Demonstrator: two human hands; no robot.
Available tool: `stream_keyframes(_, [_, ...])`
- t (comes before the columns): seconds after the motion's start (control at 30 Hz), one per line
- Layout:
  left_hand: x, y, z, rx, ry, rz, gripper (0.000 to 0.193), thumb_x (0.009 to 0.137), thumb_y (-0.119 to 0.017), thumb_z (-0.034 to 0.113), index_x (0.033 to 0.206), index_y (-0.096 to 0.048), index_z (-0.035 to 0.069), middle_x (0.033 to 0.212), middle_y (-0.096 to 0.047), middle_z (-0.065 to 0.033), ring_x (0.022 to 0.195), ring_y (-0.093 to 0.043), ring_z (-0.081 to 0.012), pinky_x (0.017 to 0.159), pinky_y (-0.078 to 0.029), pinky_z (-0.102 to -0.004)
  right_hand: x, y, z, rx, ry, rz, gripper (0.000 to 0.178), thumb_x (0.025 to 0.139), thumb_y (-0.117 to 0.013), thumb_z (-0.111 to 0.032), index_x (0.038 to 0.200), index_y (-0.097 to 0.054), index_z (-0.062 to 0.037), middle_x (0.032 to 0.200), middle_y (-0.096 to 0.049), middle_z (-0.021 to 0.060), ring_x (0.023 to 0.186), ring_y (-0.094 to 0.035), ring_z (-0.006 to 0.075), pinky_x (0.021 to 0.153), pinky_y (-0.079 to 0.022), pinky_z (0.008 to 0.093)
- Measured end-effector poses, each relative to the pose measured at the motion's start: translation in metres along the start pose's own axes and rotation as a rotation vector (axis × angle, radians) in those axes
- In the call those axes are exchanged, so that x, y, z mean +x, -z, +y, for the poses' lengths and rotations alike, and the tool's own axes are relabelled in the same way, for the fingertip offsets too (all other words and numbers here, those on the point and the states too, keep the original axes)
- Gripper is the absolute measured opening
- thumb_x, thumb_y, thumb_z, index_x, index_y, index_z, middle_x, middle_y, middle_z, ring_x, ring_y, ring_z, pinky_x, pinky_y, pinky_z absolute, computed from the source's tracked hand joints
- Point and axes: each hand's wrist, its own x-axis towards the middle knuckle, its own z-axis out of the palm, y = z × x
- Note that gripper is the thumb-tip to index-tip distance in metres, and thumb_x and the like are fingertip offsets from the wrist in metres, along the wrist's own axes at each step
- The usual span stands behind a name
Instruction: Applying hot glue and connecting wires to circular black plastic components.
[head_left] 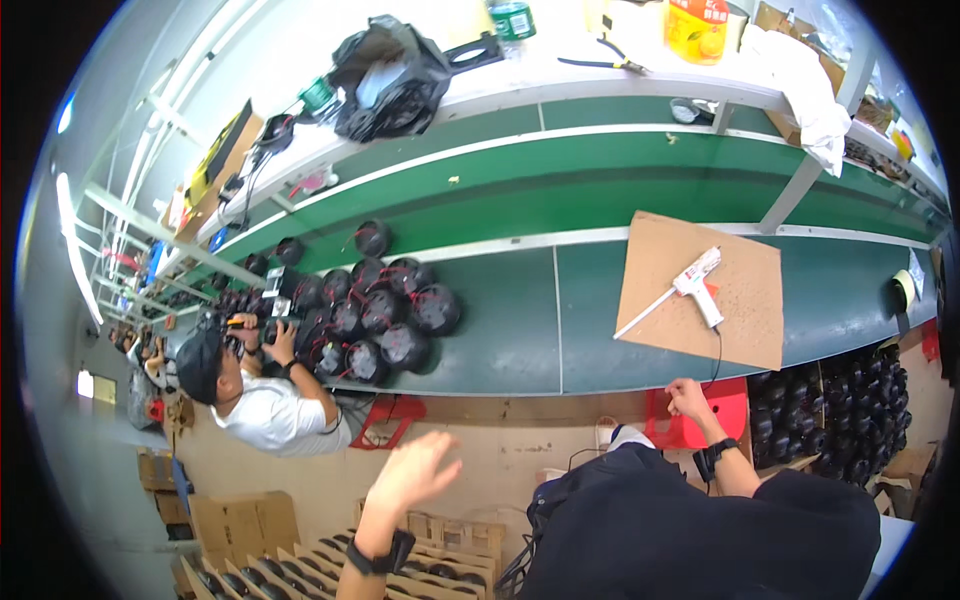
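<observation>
My left hand [414, 472] is raised above the floor to the left of my body, its fingers apart and nothing in them. Close to the bench's front edge, my right hand [687, 398] has its fingers curled in, with no object visible in it. Beyond that hand, a white hot glue gun [694, 284] lies on a flat cardboard sheet [750, 300]. Its long nozzle points to the front left, and its dark cord [717, 356] drops over the bench edge near my right hand. Neither hand touches the glue gun.
Several round black housings with red wires [383, 308] crowd the green bench [500, 340] on the left, where a co-worker [270, 405] handles one. A red stool [680, 425] stands below the edge. Boxed black parts [835, 415] sit right, with a divided carton [300, 570] behind left.
</observation>
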Motion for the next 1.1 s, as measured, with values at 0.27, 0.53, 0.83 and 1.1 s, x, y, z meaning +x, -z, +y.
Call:
stream_keyframes(0.27, [0.264,0.056,-0.161,0.098,0.369,0.26,0.029,0.076,-0.062,0.026,0.097,-0.069,0.006,0.102,-0.067,-0.0211,0.097,-0.065,-0.0371,0.082,-0.053,-0.0461,-0.018,0.047,-0.001,-0.141,0.027,0.178,0.017,0.092,-0.048,-0.005,0.093,-0.063,0.0036,0.066,-0.066,0.0098,0.058,-0.066,0.0157,0.054,-0.052,0.0299])
stream_keyframes(0.53, [0.416,0.056,-0.331,-0.111,0.842,0.392,0.059,0.075,-0.065,0.024,0.128,-0.048,0.006,0.12,-0.062,-0.0222,0.112,-0.06,-0.0384,0.094,-0.049,-0.048,-0.055,0.068,-0.019,-0.035,-0.184,0.34,0.015,0.092,-0.051,-0.009,0.093,-0.063,0.0011,0.071,-0.067,0.01,0.059,-0.066,0.0165,0.051,-0.052,0.0288])
stream_keyframes(0.83, [0.493,0.004,-0.465,-0.266,0.888,0.5,0.058,0.073,-0.062,0.017,0.127,-0.046,0.004,0.097,-0.066,-0.0257,0.075,-0.069,-0.0336,0.062,-0.056,-0.0413,-0.057,0.075,-0.039,0.065,-0.357,0.374,0.016,0.089,-0.047,-0.004,0.095,-0.062,0.0007,0.07,-0.066,0.0088,0.057,-0.064,0.0151,0.05,-0.051,0.0267])
stream_keyframes(1.1, [0.511,0.001,-0.462,-0.499,0.64,0.395,0.04,0.079,-0.071,0.029,0.084,-0.059,-0.009,0.064,-0.066,-0.0175,0.053,-0.068,-0.0264,0.045,-0.055,-0.0348,-0.016,0.083,-0.063,-0.368,-0.235,0.372,0.02,0.083,-0.06,-0.015,0.094,-0.067,-0.0001,0.083,-0.068,0.0158,0.08,-0.067,0.0249,0.072,-0.053,0.0369])
